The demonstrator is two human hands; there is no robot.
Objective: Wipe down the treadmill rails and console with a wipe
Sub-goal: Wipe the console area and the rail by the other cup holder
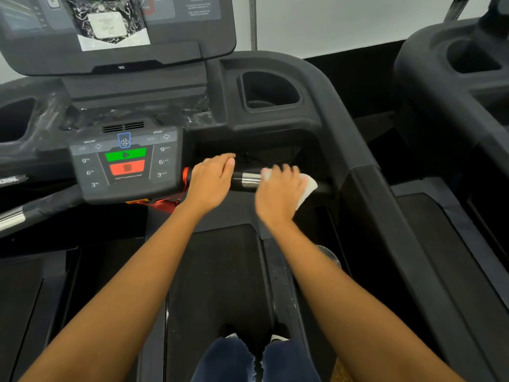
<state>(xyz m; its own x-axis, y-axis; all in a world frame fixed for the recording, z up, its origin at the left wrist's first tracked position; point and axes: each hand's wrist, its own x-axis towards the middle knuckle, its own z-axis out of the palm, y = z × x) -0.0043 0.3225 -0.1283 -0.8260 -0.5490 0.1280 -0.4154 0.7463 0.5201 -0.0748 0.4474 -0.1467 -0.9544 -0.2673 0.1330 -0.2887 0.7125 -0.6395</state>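
**Q:** Quick pass, left to right. What's far left?

**A:** Grey control panel point(125, 166), slanted plastic, with a green start button point(126, 154) above a red stop button point(127, 168) and incline and speed keys on both sides. A red safety cord point(165, 205) hangs off its lower right corner.

**Q:** Your left hand?

**A:** My left hand point(210, 180) is just right of the panel, palm down on the black front handlebar point(237, 181), fingers curled over the far side. It grips the bar and touches no wipe.

**Q:** Next?

**A:** A shiny chrome sensor band point(249, 180) on that bar shows in the gap between my two hands.

**Q:** Right hand? Where's the wipe?

**A:** My right hand point(278, 194) is blurred, with fingers bent over the white wipe point(308, 188), clamping it onto the handlebar just right of the chrome band. The wipe's free edge sticks out past my knuckles on the right.

**Q:** Anything further right?

**A:** A deep black cup holder point(270, 92) sits up behind the bar. The wide black side rail point(385, 216) curves down along the right. The dark running belt point(217, 271) lies below my forearms.
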